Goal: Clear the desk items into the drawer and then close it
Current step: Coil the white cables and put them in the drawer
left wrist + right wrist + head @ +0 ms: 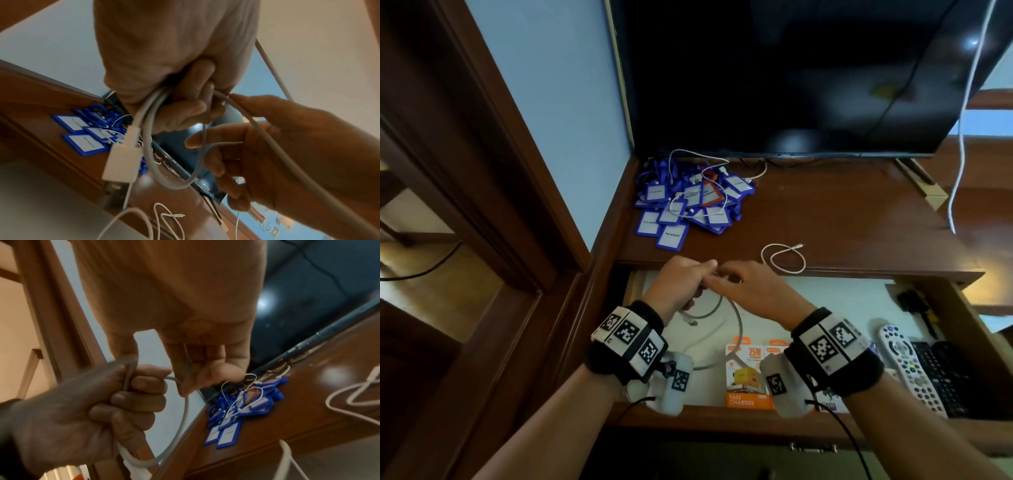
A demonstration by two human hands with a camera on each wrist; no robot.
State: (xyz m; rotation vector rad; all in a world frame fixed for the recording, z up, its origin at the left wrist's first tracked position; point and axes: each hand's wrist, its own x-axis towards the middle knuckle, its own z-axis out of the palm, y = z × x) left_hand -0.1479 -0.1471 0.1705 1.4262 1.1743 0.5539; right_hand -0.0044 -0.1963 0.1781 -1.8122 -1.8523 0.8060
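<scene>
Both hands hover over the open drawer [825, 301]. My left hand [698, 277] grips a coiled grey-white cable [740, 329], whose loops hang below the fist [174, 188] with its white USB plug [123, 162] dangling. My right hand [719, 277] meets the left hand and pinches a strand of the same cable [186, 408] between its fingers. On the desk top lie a pile of blue badge holders [685, 209] tangled with thin white cables, and a short white cable [787, 244] near the front edge.
In the drawer lie orange charger boxes [748, 377], a white remote [909, 370], a black remote [941, 377] and a dark object at the back right. A black TV [791, 75] stands at the desk's rear. A white cord [962, 137] hangs at right.
</scene>
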